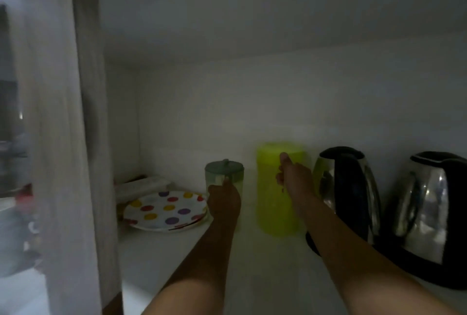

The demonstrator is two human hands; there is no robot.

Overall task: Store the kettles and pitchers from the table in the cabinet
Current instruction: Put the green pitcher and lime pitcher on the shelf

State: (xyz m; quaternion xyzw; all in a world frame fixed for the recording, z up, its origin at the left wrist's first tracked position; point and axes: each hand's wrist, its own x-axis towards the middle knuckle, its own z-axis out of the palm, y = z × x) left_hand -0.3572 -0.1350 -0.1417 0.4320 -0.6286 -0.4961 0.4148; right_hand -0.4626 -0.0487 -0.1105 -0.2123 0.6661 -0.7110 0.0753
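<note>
Inside a dim white cabinet, a clear pitcher with a grey-green lid (224, 170) stands on the shelf (161, 259). My left hand (223, 201) is wrapped around its near side. To its right is a lime-green pitcher (271, 203), blurred, with my right hand (295, 178) closed on its handle side and the thumb up against its lid. Two steel kettles with black handles stand further right, one (348, 188) touching distance from the green pitcher, the other (429, 213) at the frame's right edge.
A white plate with coloured dots (164, 210) lies on the shelf left of the clear pitcher, and a flat pale box (141, 184) lies behind it. The cabinet's left side panel (91, 138) stands close at left. Blurred objects show outside the cabinet.
</note>
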